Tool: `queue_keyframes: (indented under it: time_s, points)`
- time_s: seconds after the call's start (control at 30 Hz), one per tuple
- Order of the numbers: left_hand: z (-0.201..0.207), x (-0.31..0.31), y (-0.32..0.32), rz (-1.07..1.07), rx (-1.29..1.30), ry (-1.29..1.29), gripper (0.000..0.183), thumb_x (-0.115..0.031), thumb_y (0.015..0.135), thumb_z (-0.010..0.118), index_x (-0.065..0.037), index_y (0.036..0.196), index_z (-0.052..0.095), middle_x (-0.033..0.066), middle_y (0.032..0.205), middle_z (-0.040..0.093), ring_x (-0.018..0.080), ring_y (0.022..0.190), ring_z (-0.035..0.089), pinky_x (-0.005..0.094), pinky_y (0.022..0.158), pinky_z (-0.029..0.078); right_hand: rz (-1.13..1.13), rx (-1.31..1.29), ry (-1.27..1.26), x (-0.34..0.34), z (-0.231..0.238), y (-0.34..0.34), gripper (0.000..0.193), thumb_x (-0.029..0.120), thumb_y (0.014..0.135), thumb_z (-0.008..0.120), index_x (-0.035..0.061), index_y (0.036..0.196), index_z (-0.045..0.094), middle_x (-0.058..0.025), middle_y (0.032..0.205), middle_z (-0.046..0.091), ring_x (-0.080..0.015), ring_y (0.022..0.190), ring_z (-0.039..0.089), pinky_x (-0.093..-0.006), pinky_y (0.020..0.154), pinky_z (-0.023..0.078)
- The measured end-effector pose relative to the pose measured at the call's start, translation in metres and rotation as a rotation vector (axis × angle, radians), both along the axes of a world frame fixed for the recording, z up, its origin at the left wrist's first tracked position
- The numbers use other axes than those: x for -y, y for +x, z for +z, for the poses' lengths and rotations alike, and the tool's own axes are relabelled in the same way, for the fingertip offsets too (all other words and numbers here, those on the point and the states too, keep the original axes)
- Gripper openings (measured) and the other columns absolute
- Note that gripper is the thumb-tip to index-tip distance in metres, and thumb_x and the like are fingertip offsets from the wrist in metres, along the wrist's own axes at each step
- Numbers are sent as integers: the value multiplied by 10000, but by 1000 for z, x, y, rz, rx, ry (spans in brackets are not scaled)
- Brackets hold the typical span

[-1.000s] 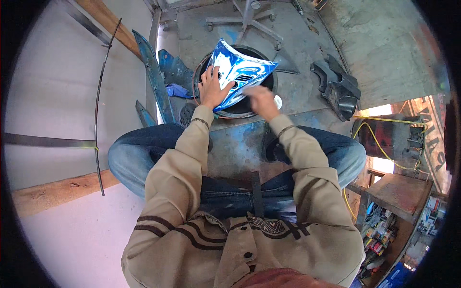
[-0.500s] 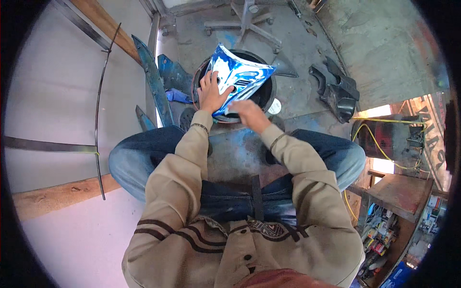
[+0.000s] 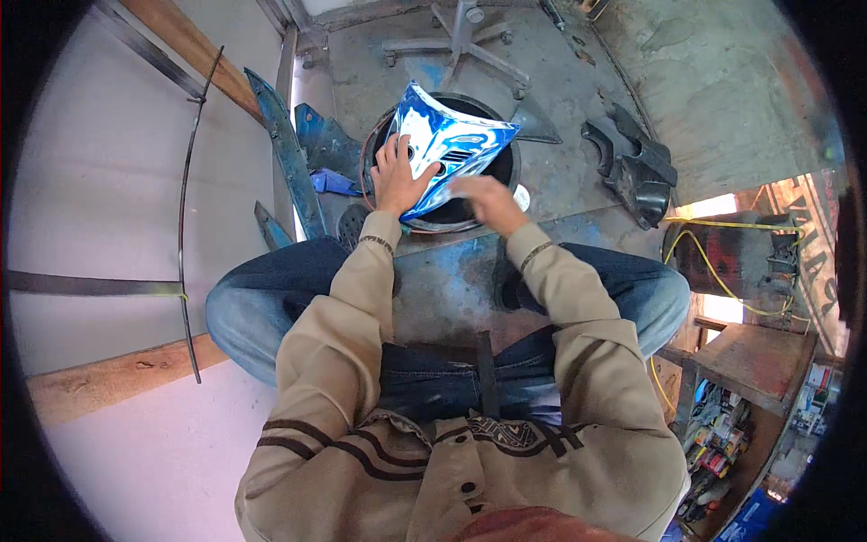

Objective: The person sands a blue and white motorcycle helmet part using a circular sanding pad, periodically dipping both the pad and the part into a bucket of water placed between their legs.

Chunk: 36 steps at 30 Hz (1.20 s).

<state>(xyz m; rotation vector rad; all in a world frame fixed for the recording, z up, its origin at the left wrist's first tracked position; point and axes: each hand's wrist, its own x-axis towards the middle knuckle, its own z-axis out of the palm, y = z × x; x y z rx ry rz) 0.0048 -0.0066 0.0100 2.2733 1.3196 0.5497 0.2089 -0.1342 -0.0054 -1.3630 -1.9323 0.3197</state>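
Observation:
A glossy blue-and-white plastic fairing panel (image 3: 461,140) with slots and round holes lies tilted across the top of a black round tub (image 3: 515,167). On its left part my left hand (image 3: 397,176) rests flat, fingers spread, pressing on the surface. My right hand (image 3: 492,200) is at the panel's lower right edge, somewhat smeared by motion. Its fingers are bent together; whatever they may pinch is hidden. Beside the tub, close to my right hand, is a small white round lid-like thing (image 3: 521,197).
Dark plastic parts (image 3: 637,167) lie on the floor at right. Blue panels (image 3: 293,158) lean along the left wall, by a blue cloth (image 3: 334,182). A wheeled chair base (image 3: 461,41) stands beyond the tub. At right are a yellow cable (image 3: 713,271) and a cluttered wooden shelf (image 3: 754,361).
My right hand has slid a little to the right and up along the panel's lower edge. My left hand and the panel stay in place.

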Motion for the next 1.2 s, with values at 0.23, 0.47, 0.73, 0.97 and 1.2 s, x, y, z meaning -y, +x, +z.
queue_keyframes:
  time_s: [0.23, 0.47, 0.73, 0.97, 1.2]
  points:
    - [-9, -1, -6, 28, 7, 51, 876, -571, 889, 764, -86, 1535, 425, 148, 1601, 381, 388, 1476, 335, 593, 1128, 340, 19, 19, -22, 0, 12, -4, 378, -70, 858, 613, 93, 1164, 763, -154, 1240, 748, -359, 1186, 694, -450, 1040, 545]
    - [-6, -1, -1, 4, 20, 13, 895, -571, 868, 777, -106, 1542, 415, 149, 1622, 361, 375, 1489, 319, 618, 1104, 342, -264, 15, -58, -6, 9, 47, 340, -18, 885, 610, 79, 1182, 746, -180, 1217, 743, -383, 1145, 699, -466, 1019, 549]
    - [-14, -4, -5, 20, 43, 48, 896, -563, 860, 785, -120, 1541, 408, 152, 1617, 366, 382, 1484, 329, 645, 1089, 347, 117, 7, -41, 4, 19, -39, 363, -67, 847, 613, 83, 1143, 761, -146, 1218, 752, -346, 1170, 697, -465, 1045, 535]
    - [-9, -1, -2, 16, 34, 27, 892, -573, 870, 771, -114, 1547, 414, 141, 1619, 370, 380, 1483, 331, 628, 1099, 342, -204, 63, -2, -2, 10, 8, 413, -88, 849, 607, 123, 1172, 755, -136, 1210, 755, -343, 1177, 688, -441, 1052, 527]
    - [-16, -1, -8, 20, 26, 61, 895, -584, 872, 766, -116, 1548, 413, 141, 1618, 373, 381, 1483, 331, 620, 1101, 344, 39, -18, -3, 4, 16, -44, 407, -107, 828, 605, 67, 1171, 741, -172, 1157, 764, -384, 1105, 721, -477, 996, 558]
